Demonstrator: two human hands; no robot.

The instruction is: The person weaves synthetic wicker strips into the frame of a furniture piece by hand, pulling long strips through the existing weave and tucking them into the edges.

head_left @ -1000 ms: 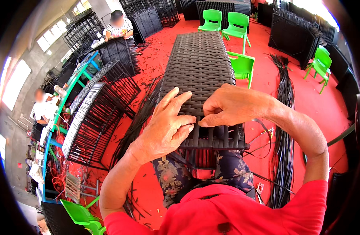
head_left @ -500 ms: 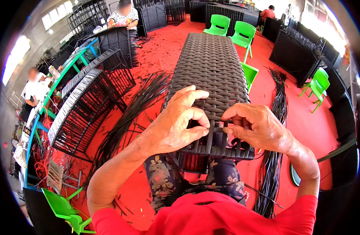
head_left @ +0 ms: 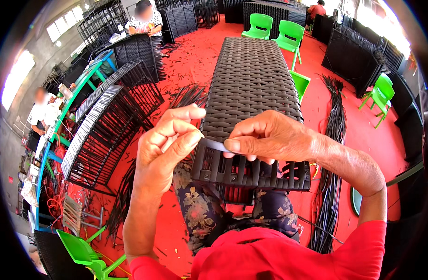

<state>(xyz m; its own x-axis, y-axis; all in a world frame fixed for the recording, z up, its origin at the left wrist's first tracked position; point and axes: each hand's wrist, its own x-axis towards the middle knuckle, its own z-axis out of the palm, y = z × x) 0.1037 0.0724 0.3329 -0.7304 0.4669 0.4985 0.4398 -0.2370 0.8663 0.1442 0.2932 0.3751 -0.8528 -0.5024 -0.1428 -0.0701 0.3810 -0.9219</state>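
In front of me stretches a long dark woven rattan-style piece (head_left: 253, 79). Its near end is an open row of bars (head_left: 244, 171) with gaps between them, above my lap. A short length of flat dark weaving strip (head_left: 215, 145) shows between my hands, over the near left corner. My left hand (head_left: 163, 144) pinches the strip's left end between thumb and forefinger, its other fingers loosely curled. From the right, my right hand (head_left: 274, 137) grips the strip with thumb and forefinger. The rest of the strip is hidden under my right fingers.
Bundles of long black strips lie on the red floor at right (head_left: 333, 116) and left (head_left: 188, 95). Slatted black frames (head_left: 109, 144) stand at left. Green chairs (head_left: 288, 36) stand beyond and at lower left (head_left: 81, 252). A person (head_left: 146, 21) works at the far left.
Both hands have moved left from the middle of the near edge to its left corner. A strip now shows held between them. The view has shifted slightly.
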